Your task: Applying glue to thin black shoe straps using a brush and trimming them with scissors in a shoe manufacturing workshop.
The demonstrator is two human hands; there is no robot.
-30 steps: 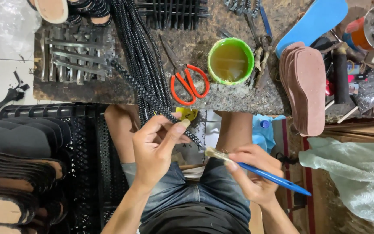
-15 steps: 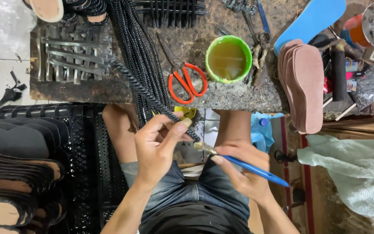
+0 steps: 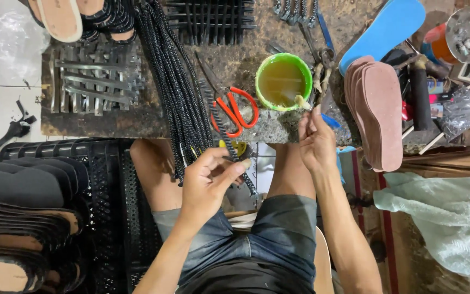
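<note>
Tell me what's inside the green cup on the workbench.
The green cup holds yellowish-brown liquid; the brush tip in the right hand dips at its rim. The cup's bottom is hidden by the liquid.

Left hand (image 3: 209, 179) sits over the lap, fingers curled in a pinch. Right hand (image 3: 315, 140) is stretched forward, fingers closed, forearm extended.

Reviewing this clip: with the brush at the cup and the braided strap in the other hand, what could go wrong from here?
1. The green cup of yellowish liquid sits near the bench edge; the right hand dipping the brush might tip it onto the person's lap.
2. A loaded brush may drip on the orange scissors beside the cup.
3. The braided strap pinched in the left hand lies by the scissors and might drag them off the edge.
</note>
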